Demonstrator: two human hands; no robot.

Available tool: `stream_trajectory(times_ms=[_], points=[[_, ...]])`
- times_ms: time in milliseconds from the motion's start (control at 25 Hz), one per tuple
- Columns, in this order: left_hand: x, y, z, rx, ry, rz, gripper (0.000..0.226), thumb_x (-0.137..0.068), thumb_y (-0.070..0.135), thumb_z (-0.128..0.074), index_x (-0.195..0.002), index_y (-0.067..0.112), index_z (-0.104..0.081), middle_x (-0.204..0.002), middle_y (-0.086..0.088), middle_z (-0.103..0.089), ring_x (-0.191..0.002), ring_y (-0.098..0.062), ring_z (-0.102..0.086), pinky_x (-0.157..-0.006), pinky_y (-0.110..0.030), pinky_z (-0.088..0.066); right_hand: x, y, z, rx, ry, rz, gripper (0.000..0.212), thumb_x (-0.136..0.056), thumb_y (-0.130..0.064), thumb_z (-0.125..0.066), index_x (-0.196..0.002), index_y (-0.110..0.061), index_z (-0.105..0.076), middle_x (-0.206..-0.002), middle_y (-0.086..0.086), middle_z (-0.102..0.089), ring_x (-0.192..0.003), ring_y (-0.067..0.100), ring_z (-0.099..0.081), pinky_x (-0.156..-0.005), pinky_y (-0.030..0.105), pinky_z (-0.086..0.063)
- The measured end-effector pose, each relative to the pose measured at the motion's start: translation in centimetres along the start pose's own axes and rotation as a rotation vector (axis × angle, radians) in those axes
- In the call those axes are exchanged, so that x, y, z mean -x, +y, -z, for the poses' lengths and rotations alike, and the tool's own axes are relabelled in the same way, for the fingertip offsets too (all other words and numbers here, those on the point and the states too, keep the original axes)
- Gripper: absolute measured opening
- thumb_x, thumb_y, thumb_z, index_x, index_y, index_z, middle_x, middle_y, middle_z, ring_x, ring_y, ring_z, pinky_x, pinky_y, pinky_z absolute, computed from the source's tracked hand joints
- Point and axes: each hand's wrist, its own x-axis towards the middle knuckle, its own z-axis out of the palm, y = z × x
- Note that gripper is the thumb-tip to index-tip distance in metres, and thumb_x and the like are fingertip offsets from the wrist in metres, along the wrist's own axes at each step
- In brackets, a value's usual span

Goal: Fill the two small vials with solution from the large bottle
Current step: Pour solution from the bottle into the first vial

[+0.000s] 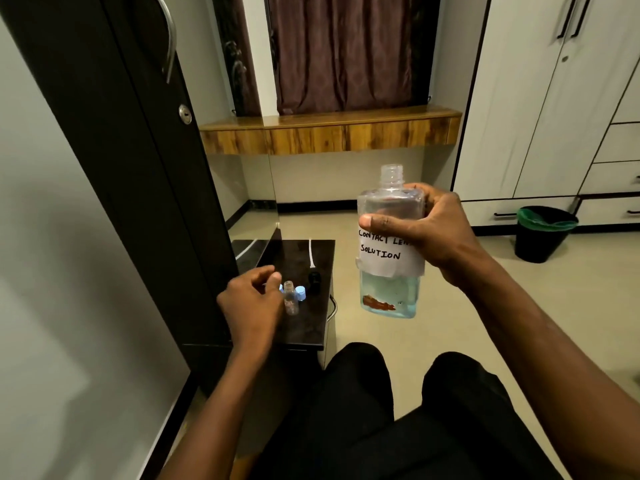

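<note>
Contact lens solution bottle (389, 244), uncapped and upright, sits clamped in my right hand (436, 233). Left hand (251, 299) hovers loosely curled beside an open vial (290, 299) on the dark table (311, 327); I cannot tell whether it touches.

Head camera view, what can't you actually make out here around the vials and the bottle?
- Second vial: only one vial shows; left hand covers the space beside it.
- Vial fill level: too small, blurred.
- Bottle label's first line: right hand covers its end.
- Left hand's grip: blurred.
</note>
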Motion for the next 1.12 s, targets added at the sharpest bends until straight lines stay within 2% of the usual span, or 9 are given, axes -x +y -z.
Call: stream_trajectory(times_ms=[160,320,480,600,680,800,880,1000,1120], points=[[1.5,-2.8,-2.1,-0.078,-0.051,0.003,0.036,-0.084,0.027,-0.084,-0.114,0.01,-0.075,-0.094,-0.003,-0.078,-0.073,-0.003,-0.067,-0.062,-0.003,-0.048,0.9,0.2,0.0,-0.013,0.011,0.0,0.068,-0.049,-0.059,-0.093,-0.106,-0.029,-0.07,-0.097,-0.004,-0.079,-0.085,0.018,-0.078,-0.07,0.034,-0.065],[1.7,-3.3,-4.0,-0.109,-0.089,0.041,0.041,-0.076,0.035,-0.089,-0.107,0.013,-0.075,-0.084,0.004,-0.073,-0.065,0.005,-0.061,-0.052,-0.002,-0.045,1.7,0.7,-0.1,-0.013,0.01,-0.021,0.069,-0.047,-0.061,-0.093,-0.105,-0.032,-0.07,-0.098,-0.003,-0.079,-0.086,0.018,-0.078,-0.071,0.036,-0.065],[1.2,-3.6,-4.7,-0.125,-0.059,0.053,0.049,-0.074,0.042,-0.089,-0.111,0.014,-0.071,-0.085,0.002,-0.073,-0.072,-0.009,-0.07,-0.061,-0.023,-0.06,2.0,1.1,-0.1,0.011,0.023,-0.039,0.081,-0.044,-0.062,-0.094,-0.111,-0.025,-0.069,-0.098,-0.002,-0.079,-0.086,0.018,-0.078,-0.071,0.036,-0.065],[0.7,-3.4,-5.2,-0.157,-0.051,0.04,0.041,-0.076,0.042,-0.088,-0.101,0.014,-0.071,-0.077,0.008,-0.063,-0.063,-0.005,-0.062,-0.052,-0.013,-0.046,2.2,1.4,0.1,0.035,0.026,-0.049,0.082,-0.048,-0.056,-0.094,-0.116,-0.02,-0.068,-0.1,0.001,-0.078,-0.087,0.018,-0.078,-0.074,0.04,-0.065],[0.4,-3.3,-5.5,-0.191,-0.063,0.035,0.035,-0.078,0.042,-0.087,-0.093,0.015,-0.071,-0.074,0.009,-0.059,-0.059,-0.002,-0.059,-0.051,-0.013,-0.044,2.3,1.6,0.1,0.041,0.017,-0.053,0.083,-0.048,-0.055,-0.093,-0.118,-0.018,-0.068,-0.101,0.002,-0.078,-0.088,0.019,-0.078,-0.076,0.042,-0.065],[0.1,-3.6,-6.1,-0.18,-0.057,0.053,0.034,-0.078,0.039,-0.088,-0.094,0.012,-0.075,-0.072,0.01,-0.058,-0.055,0.006,-0.051,-0.049,-0.009,-0.037,2.5,1.6,0.0,0.036,0.017,-0.057,0.082,-0.047,-0.055,-0.093,-0.116,-0.018,-0.069,-0.1,0.003,-0.078,-0.088,0.021,-0.078,-0.077,0.044,-0.065],[0.0,-3.9,-6.4,-0.17,-0.07,0.082,0.034,-0.079,0.038,-0.087,-0.098,0.012,-0.077,-0.074,0.006,-0.066,-0.058,0.002,-0.059,-0.05,-0.011,-0.042,2.5,1.6,-0.2,0.04,0.015,-0.062,0.081,-0.048,-0.055,-0.093,-0.116,-0.018,-0.069,-0.1,0.003,-0.078,-0.088,0.021,-0.078,-0.077,0.045,-0.065],[0.0,-4.0,-6.5,-0.178,-0.081,0.129,0.04,-0.082,0.038,-0.085,-0.11,0.01,-0.076,-0.091,-0.005,-0.075,-0.071,-0.012,-0.069,-0.058,-0.019,-0.056,2.5,1.8,-0.2,0.064,0.008,-0.068,0.081,-0.049,-0.054,-0.093,-0.118,-0.019,-0.068,-0.103,0.003,-0.078,-0.09,0.021,-0.077,-0.078,0.048,-0.065],[0.2,-2.9,-5.7,-0.157,-0.063,0.056,0.03,-0.083,0.042,-0.083,-0.099,0.017,-0.078,-0.077,0.006,-0.071,-0.07,-0.012,-0.07,-0.06,-0.025,-0.057,2.5,1.6,-0.3,0.104,0.018,-0.061,0.083,-0.048,-0.056,-0.093,-0.118,-0.02,-0.068,-0.102,0.001,-0.078,-0.089,0.018,-0.077,-0.078,0.045,-0.065]])
